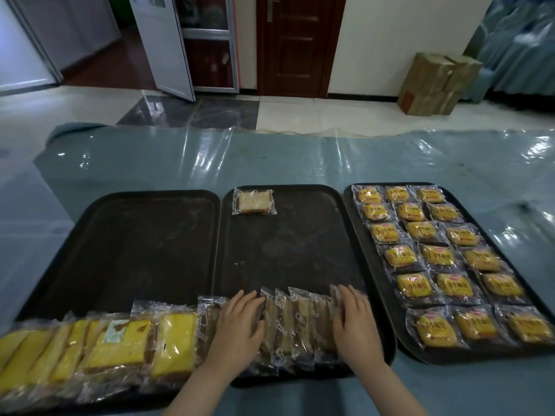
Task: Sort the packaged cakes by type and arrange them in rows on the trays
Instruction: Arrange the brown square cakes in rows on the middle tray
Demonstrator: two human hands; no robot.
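1. Head view, layout: three dark trays sit side by side on a counter [300,157] under clear plastic sheeting. The right tray [348,205] is filled with rows of yellow-labelled small breads [444,285]. The middle tray [285,250] carries one flat pale cake packet [253,201] at its far left corner. The left tray [150,241] is bare except along its near edge.
2. Head view, stock: a leaning line of yellow sponge slices [177,343] runs along the near edge of the left tray. A batch of brown slices in clear wrappers [297,322] stands on edge at the near edge of the middle tray.
3. Head view, hands: the left hand [240,328] and the right hand [353,322] bracket the brown slices from either end. Each grip is wide, fingers fairly straight, palms pressed against the end packets instead of wrapped round any.
4. Step in hand, as judged: squaring up the brown batch before laying it out. The right tray looks finished; the other two have hardly begun.
5. Next move, as judged: one packet must be separated from the batch and laid flat beside the pale cake packet to extend that row, without toppling the standing ones.
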